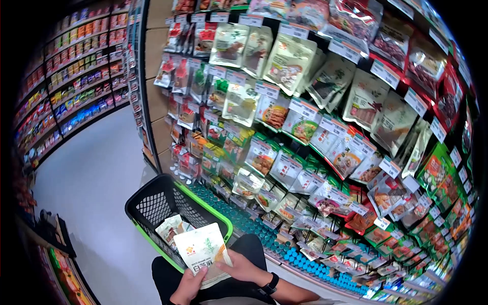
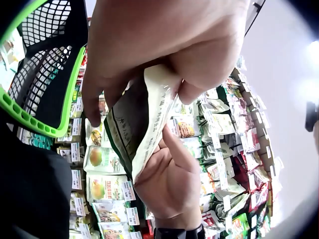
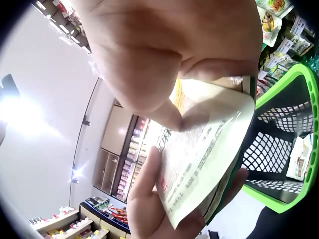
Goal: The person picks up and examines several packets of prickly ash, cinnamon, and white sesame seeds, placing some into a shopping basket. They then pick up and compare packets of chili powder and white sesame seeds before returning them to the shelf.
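A white snack pouch [image 1: 203, 254] with green and orange print is held low in front of me by both hands. My left hand [image 1: 189, 284] grips its lower left edge, and my right hand [image 1: 240, 265], with a black watch on the wrist, grips its right side. In the left wrist view, the left hand [image 2: 164, 64] pinches the top of the pouch [image 2: 142, 124] while the right hand [image 2: 169, 184] cups it from below. The right wrist view has the right hand [image 3: 169, 74] curled over the pouch [image 3: 209, 149].
A black shopping basket [image 1: 152, 203] with a green rim stands just beyond the pouch, with another pale pouch [image 1: 169, 229] inside. A wall of hanging snack packets [image 1: 315, 132] fills the right. The grey aisle floor [image 1: 86, 178] runs left toward stocked shelves [image 1: 76, 76].
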`<action>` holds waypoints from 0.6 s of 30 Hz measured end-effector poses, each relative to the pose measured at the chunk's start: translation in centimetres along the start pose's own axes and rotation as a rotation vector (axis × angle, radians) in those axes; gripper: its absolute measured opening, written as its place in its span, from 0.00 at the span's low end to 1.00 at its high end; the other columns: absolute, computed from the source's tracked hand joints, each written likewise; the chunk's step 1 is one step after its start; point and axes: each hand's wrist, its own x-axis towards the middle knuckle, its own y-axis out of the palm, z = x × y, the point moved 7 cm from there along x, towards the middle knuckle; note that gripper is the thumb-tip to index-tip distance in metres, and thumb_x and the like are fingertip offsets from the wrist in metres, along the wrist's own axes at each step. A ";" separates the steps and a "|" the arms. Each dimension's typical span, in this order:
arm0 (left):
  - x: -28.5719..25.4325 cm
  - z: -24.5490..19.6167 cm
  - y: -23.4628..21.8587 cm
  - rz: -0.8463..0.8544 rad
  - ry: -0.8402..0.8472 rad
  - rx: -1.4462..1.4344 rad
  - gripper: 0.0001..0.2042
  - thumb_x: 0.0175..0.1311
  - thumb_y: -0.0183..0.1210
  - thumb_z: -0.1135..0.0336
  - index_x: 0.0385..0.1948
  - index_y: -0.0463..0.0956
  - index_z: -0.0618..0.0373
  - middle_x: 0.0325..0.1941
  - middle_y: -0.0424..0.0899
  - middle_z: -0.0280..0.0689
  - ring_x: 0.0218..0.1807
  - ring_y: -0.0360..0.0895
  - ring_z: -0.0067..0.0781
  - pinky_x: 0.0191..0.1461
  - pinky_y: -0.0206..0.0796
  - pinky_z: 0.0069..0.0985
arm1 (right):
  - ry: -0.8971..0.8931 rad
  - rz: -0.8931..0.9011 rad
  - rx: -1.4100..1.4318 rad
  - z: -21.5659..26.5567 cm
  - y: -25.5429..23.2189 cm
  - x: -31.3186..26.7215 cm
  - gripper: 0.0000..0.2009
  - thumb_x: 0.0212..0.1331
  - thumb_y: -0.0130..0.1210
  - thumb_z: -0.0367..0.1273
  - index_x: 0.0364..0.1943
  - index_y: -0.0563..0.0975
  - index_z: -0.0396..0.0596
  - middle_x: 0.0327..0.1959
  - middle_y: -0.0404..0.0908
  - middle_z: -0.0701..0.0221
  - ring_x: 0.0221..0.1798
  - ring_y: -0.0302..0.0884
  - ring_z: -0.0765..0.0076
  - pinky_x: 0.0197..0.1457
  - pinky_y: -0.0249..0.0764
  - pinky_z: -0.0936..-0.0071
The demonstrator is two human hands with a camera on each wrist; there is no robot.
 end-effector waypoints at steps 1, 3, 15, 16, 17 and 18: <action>0.4 0.4 0.8 0.029 0.023 -0.055 0.16 0.72 0.56 0.68 0.58 0.71 0.62 0.54 0.81 0.35 0.50 0.77 0.24 0.55 0.69 0.24 | 0.024 -0.035 -0.087 0.2 -0.5 -0.7 0.21 0.69 0.56 0.31 0.62 0.69 0.38 0.54 0.80 0.64 0.56 0.76 0.74 0.60 0.72 0.71; 0.2 0.8 2.6 0.081 -0.004 -0.138 0.18 0.70 0.56 0.71 0.60 0.69 0.64 0.58 0.80 0.39 0.59 0.77 0.31 0.65 0.67 0.30 | 0.122 -0.059 0.039 -1.4 -1.1 -1.7 0.20 0.67 0.57 0.32 0.60 0.70 0.37 0.51 0.82 0.60 0.53 0.78 0.71 0.58 0.74 0.69; 0.6 -5.4 5.3 0.472 -0.153 0.516 0.24 0.70 0.59 0.65 0.65 0.66 0.65 0.64 0.73 0.37 0.64 0.69 0.28 0.68 0.60 0.27 | -0.063 -0.181 0.106 -1.1 -3.4 -2.5 0.20 0.70 0.53 0.35 0.61 0.67 0.39 0.50 0.79 0.56 0.52 0.78 0.62 0.58 0.72 0.65; 0.7 -5.8 5.4 0.453 -0.172 0.549 0.24 0.70 0.59 0.65 0.65 0.66 0.65 0.64 0.73 0.37 0.63 0.69 0.28 0.67 0.60 0.27 | -0.090 -0.201 0.097 -0.7 -3.5 -2.6 0.20 0.70 0.53 0.36 0.61 0.67 0.39 0.50 0.79 0.56 0.53 0.78 0.62 0.58 0.72 0.65; 0.6 -6.3 5.6 0.439 -0.189 0.582 0.24 0.70 0.59 0.65 0.65 0.66 0.65 0.64 0.73 0.37 0.63 0.69 0.29 0.67 0.60 0.27 | -0.117 -0.224 0.085 -0.3 -3.7 -2.7 0.20 0.70 0.53 0.36 0.60 0.67 0.39 0.50 0.79 0.57 0.53 0.78 0.62 0.58 0.72 0.65; 0.3 -7.2 6.2 0.425 -0.207 0.615 0.24 0.70 0.59 0.65 0.65 0.66 0.65 0.64 0.73 0.37 0.63 0.69 0.29 0.67 0.60 0.27 | -0.142 -0.248 0.073 0.4 -4.0 -3.0 0.20 0.70 0.53 0.36 0.60 0.68 0.39 0.50 0.79 0.57 0.53 0.78 0.62 0.58 0.72 0.66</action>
